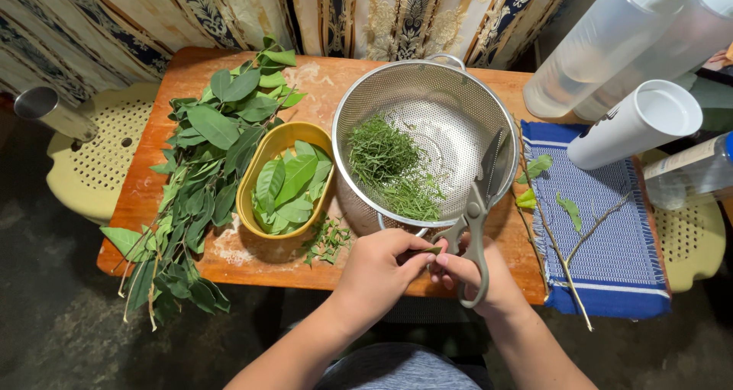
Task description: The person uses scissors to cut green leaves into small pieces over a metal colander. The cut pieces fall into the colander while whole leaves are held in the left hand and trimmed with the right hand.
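Observation:
My right hand (pixel 477 277) grips grey-handled scissors (pixel 478 207), blades pointing up over the rim of a metal colander (pixel 496 123). My left hand (pixel 379 269) pinches a small rolled green leaf piece (pixel 432 250) right at the scissor handles, near the table's front edge. Inside the colander lies a heap of finely shredded green leaves (pixel 389 165). A yellow oval bowl (pixel 263 157) left of the colander holds whole green leaves (pixel 291 184).
Leafy branches (pixel 202 161) cover the left of the wooden table (pixel 321 81). A blue woven cloth (pixel 611 230) on the right carries bare stems and leaf scraps. Clear plastic bottles (pixel 611 46) and a white container (pixel 637 123) stand at the far right. Cream plastic stools flank the table.

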